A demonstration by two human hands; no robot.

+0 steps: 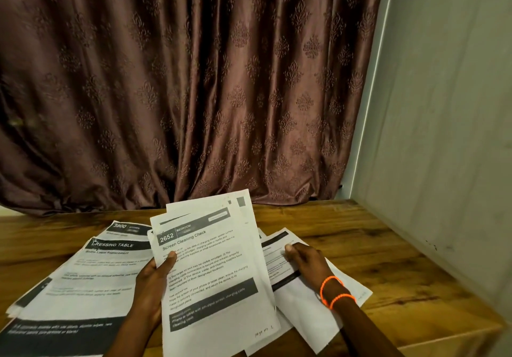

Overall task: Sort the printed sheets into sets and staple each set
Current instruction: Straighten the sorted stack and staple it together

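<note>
My left hand grips a fanned bundle of printed sheets raised off the table, thumb on the left edge of the top page headed "2652 Screen Cleaning Check". My right hand rests on another printed sheet lying on the table at the right, thumb on the paper and fingers curled at its edge. A spread pile of printed sheets, topped by a "Dressing Table" page, lies on the table at the left. No stapler is in view.
The wooden table runs to a brown patterned curtain at the back and a pale wall on the right. Its front right edge is close. Two orange bands circle my right wrist.
</note>
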